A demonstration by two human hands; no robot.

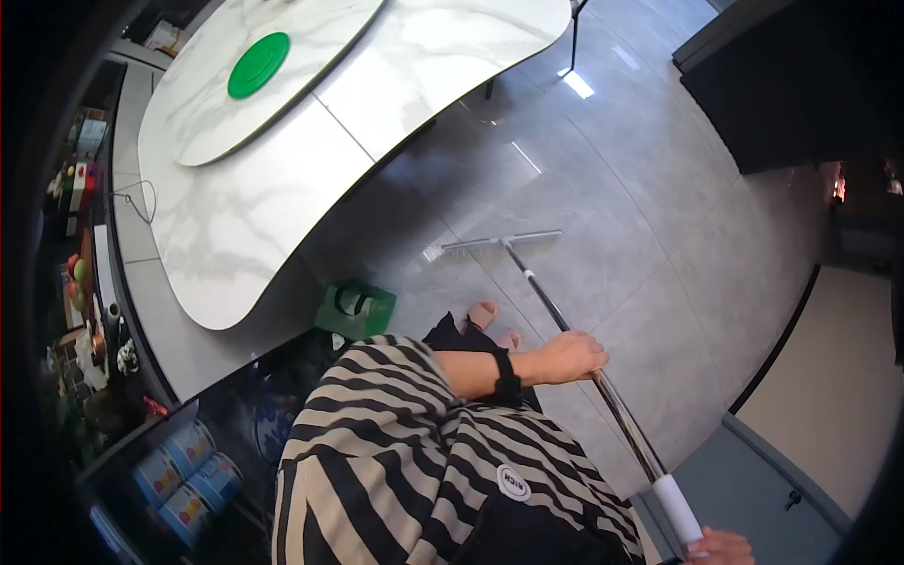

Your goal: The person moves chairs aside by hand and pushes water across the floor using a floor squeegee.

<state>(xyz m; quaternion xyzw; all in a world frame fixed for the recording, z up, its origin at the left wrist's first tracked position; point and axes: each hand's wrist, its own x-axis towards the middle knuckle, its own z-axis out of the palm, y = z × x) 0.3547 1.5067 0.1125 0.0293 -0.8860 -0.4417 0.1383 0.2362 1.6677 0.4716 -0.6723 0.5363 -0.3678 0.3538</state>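
Note:
A floor squeegee (621,414) with a shiny metal pole slants across the view, its wide thin head (532,235) down on the grey tiles. Midway along the pole, my left hand (573,358) is wrapped round the metal; a black band circles that wrist. My right hand (720,546) closes on the end of the white grip (678,508) at the bottom right edge, partly cut off by the frame. My feet in pink slippers (482,314) stand behind the squeegee head, partly hidden by dark trousers.
A white marbled table (226,235) with a raised round top carries a green disc (259,66). Under its edge stands a green bag (356,311). Blue-labelled cans (188,447) sit at lower left. A dark cabinet (772,85) and a grey-blue door-like panel (753,490) stand on the right.

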